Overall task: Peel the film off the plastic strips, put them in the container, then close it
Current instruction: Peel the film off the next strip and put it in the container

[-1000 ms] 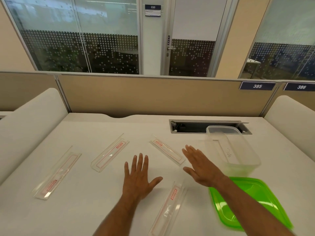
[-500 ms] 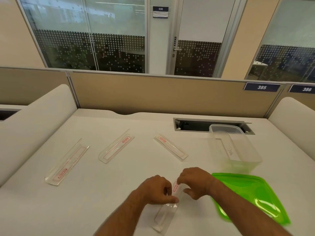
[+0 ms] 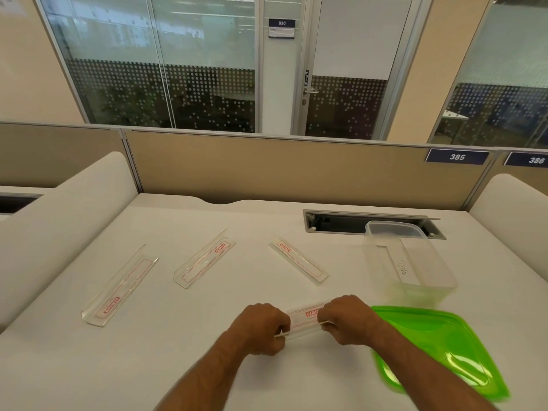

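A clear plastic strip (image 3: pixel 304 319) with a red printed label is held crosswise just above the table between both hands. My left hand (image 3: pixel 261 329) grips its left end and my right hand (image 3: pixel 350 318) grips its right end. Three more clear strips with red-printed film lie on the table: one at the left (image 3: pixel 118 287), one left of centre (image 3: pixel 204 259), one at centre (image 3: pixel 299 258). The clear open container (image 3: pixel 409 262) stands at the right. Its green lid (image 3: pixel 439 348) lies flat in front of it.
A white table (image 3: pixel 184 345) carries everything. A cable slot (image 3: pixel 338 222) is cut in it behind the container. Beige partition panels (image 3: pixel 281 170) close the far side, and white padded dividers stand at the left (image 3: pixel 59 221) and right (image 3: pixel 516 209).
Both hands went from open above the table to closed on the near strip. They lifted it and turned it from lengthwise to crosswise.
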`<state>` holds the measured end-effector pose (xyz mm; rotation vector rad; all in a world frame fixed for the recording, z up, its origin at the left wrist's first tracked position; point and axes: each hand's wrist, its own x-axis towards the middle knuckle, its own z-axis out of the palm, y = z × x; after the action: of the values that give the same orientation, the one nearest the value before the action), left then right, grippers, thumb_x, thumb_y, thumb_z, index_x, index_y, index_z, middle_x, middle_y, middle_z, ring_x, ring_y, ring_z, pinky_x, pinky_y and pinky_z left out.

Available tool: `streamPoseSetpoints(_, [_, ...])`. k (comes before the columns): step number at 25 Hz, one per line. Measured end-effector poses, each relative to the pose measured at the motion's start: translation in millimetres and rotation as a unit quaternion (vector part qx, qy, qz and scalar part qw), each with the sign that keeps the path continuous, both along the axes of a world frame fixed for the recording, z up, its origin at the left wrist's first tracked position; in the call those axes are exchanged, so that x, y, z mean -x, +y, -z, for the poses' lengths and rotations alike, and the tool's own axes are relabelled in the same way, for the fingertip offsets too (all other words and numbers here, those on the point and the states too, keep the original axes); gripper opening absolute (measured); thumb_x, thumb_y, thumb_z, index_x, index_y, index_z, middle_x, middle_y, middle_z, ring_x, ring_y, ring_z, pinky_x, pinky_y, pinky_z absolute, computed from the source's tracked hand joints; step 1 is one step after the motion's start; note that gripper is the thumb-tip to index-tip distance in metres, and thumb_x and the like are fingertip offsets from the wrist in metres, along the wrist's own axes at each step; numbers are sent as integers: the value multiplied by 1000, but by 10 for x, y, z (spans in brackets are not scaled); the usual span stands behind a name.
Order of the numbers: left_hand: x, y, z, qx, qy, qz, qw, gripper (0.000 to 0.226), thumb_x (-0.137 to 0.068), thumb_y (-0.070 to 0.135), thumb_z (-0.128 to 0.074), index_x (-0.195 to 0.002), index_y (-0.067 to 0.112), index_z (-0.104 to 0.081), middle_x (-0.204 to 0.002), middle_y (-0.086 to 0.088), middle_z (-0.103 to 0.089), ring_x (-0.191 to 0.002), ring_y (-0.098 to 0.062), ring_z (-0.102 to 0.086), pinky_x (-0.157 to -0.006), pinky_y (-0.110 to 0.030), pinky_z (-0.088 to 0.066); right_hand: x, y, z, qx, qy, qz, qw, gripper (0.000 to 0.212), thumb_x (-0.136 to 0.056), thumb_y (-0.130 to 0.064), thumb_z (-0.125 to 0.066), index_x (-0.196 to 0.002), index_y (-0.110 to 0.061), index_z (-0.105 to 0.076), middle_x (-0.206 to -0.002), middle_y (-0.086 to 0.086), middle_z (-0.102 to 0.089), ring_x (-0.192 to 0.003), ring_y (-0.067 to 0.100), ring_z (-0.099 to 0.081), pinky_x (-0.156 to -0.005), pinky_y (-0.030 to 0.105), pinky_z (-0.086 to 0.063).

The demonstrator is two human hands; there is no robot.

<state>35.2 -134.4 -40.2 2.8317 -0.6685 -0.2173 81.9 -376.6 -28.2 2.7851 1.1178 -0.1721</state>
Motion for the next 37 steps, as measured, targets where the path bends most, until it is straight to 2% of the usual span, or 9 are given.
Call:
streamPoseSetpoints(4, [-66, 49, -29, -15, -68, 21, 997, 32, -86, 25, -58, -116, 24, -69, -118, 0, -71, -93, -24, -67, -79, -29, -53, -54, -37, -35, -114, -14, 26, 993, 53, -75, -57, -62, -118, -27, -61, -113, -6, -62, -104, 16, -57, -84, 29, -47])
streamPoseSetpoints(8, [-107, 116, -79, -32, -145, 59, 987, 25, -84, 21, -54, -102, 22, -72, -99, 1, -73, -83, -23, -66, -66, -28, -51, -200, -51, -103, -129, 70, 75, 986, 107, -61, -77, -60, -150, -30, -25, -150, -9, -31, -133, 11, -32, -111, 31, -32])
streamPoseSetpoints(13, [-146, 212, -88, -20, -254, 92, 963, 9, -66, 19, -76, -68, 26, -71, -59, 11, -64, -51, -12, -57, -48, -17, -31, -309, 14, -80, -183, 141, 141, 963, 82, -61, -55, -76, -135, -34, -47, -128, -11, -55, -114, 9, -51, -91, 17, -41])
streamPoseSetpoints(20, [-220, 406, -13, 148, -345, -82, 923, 59, -74, 64, -69, -114, 22, -62, -105, 6, -65, -93, -14, -56, -78, -29, -45, -263, 64, -115, -252, 72, 167, 951, 65, -56, -53, -77, -113, -37, -51, -104, -20, -56, -92, 7, -55, -79, 19, -49])
streamPoseSetpoints(23, [-207, 388, -136, 315, -193, -232, 900, 71, -74, 72, -63, -125, 24, -54, -117, 8, -61, -96, -7, -57, -79, -22, -46, -232, 54, -145, -268, 21, 152, 951, 59, -59, -53, -75, -110, -35, -50, -103, -19, -56, -89, 6, -55, -78, 20, -50])
streamPoseSetpoints(26, [-254, 345, -284, 516, 156, -393, 744, 78, -73, 85, -47, -120, 22, -54, -114, -3, -65, -92, -17, -65, -75, -31, -55, -231, 45, -137, -271, -32, 117, 955, 59, -63, -51, -75, -113, -29, -52, -108, -12, -59, -92, 7, -53, -77, 19, -49])
streamPoseSetpoints(28, [-265, 339, -308, 549, 294, -410, 666, 75, -78, 82, -46, -114, 18, -58, -111, -12, -68, -94, -32, -71, -76, -44, -61, -228, 49, -121, -275, -56, 95, 955, 60, -66, -49, -75, -116, -24, -55, -111, -7, -61, -96, 9, -56, -77, 16, -47])
streamPoseSetpoints(33, [-283, 294, -247, 632, 314, -390, 591, 55, -83, 49, -72, -112, 4, -64, -102, -23, -70, -88, -38, -73, -77, -45, -62, -210, 61, -126, -280, -87, 64, 954, 61, -65, -39, -83, -117, -17, -60, -112, 1, -64, -99, 19, -62, -80, 16, -46])
streamPoseSetpoints(37, [-328, 311, -207, 664, 270, -368, 593, 37, -85, 31, -74, -110, 5, -65, -102, -24, -72, -89, -38, -74, -75, -42, -62, -205, 95, -185, -369, -1, 110, 923, 73, -66, -42, -84, -129, -24, -52, -128, -11, -52, -115, 5, -50, -92, 12, -42])
